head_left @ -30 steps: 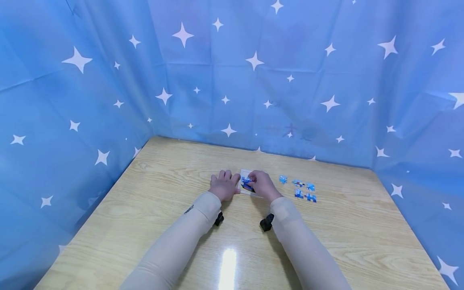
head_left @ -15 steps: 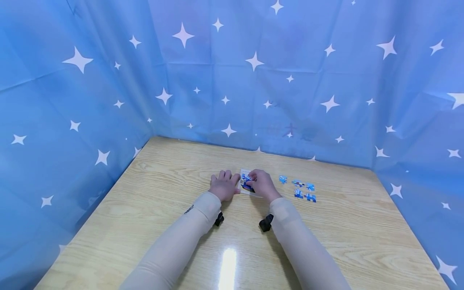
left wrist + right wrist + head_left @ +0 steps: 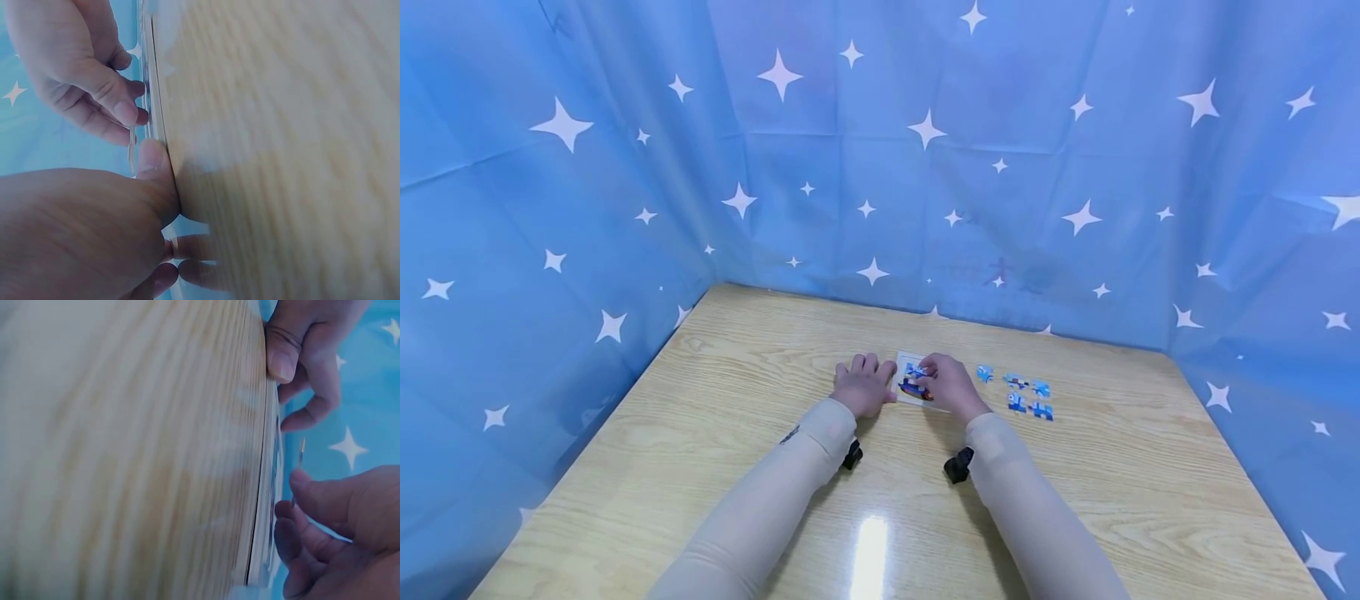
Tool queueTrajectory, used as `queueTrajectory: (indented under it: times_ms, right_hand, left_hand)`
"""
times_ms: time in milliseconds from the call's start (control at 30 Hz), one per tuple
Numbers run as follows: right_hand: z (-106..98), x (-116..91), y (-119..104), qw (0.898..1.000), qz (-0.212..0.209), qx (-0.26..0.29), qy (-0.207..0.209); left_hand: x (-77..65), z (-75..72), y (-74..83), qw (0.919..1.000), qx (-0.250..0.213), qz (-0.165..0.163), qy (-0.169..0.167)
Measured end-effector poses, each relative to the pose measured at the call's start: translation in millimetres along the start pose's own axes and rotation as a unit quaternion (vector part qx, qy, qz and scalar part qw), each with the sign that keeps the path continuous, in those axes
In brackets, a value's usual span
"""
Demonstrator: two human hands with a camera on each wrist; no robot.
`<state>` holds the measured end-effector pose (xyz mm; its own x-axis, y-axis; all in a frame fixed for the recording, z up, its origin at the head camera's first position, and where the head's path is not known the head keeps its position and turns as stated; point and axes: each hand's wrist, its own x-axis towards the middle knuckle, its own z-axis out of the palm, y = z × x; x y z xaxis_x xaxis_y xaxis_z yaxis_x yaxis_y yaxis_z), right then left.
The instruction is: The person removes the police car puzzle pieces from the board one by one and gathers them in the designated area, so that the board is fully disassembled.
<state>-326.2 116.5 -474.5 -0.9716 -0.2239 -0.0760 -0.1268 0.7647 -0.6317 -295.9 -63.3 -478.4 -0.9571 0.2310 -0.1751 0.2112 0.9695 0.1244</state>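
Observation:
A small white-bordered jigsaw tray (image 3: pixel 907 399) lies flat on the table, with joined blue and orange picture pieces (image 3: pixel 913 389) in its lower part. My left hand (image 3: pixel 861 387) rests at the tray's left side, fingers spread, thumb against the near edge. Over the tray, my right hand (image 3: pixel 952 386) pinches a thin jigsaw piece (image 3: pixel 302 449) between thumb and fingertips. Both wrist views show this piece edge-on, raised off the tray surface; the left wrist view has its edge (image 3: pixel 132 153) below the right fingertips. The right hand covers the tray's right part.
Several loose blue jigsaw pieces (image 3: pixel 1017 402) lie on the wooden table (image 3: pixel 760 350) to the right of the tray, close to my right hand. A blue star-patterned curtain (image 3: pixel 880 167) stands behind the table and along its sides.
My right hand has shifted slightly to the right, and the piece in its fingertips has moved with it, showing more of the tray's upper left. The left hand has stayed put.

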Motion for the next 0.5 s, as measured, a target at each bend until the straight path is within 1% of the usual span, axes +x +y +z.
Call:
queueTrajectory:
  times_ms: [267,500]
  right_hand:
    - [-5,-5,6,1.000,-0.005,-0.004,0.007]
    - [-11,-9,14,1.000,-0.010,-0.004,0.009]
  left_hand:
    - [-3.1,-2.6,0.8,1.0000,-0.009,0.001,0.003]
    - [-3.1,-1.3,1.0,0.9999,-0.014,0.001,-0.001]
